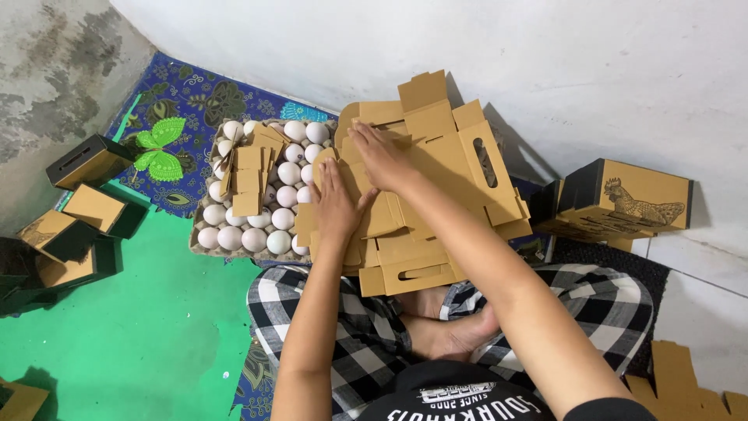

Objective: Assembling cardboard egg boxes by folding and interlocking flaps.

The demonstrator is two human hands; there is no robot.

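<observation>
A pile of flat brown cardboard box blanks (436, 168) lies in front of my crossed legs. My left hand (336, 204) rests flat on the pile's left side, fingers together and pressing down. My right hand (380, 154) lies palm down on the pile's top sheet, fingers spread toward the upper left. Neither hand visibly grips a sheet. Left of the pile sits a tray of white eggs (265, 226), with a few small cardboard pieces (251, 171) lying across the eggs.
Folded cardboard boxes (78, 204) with black insides stand at the left on a green mat (140, 335). Another box with a chicken drawing (623, 201) sits at the right against the white wall. More flat cardboard (678, 382) shows at bottom right.
</observation>
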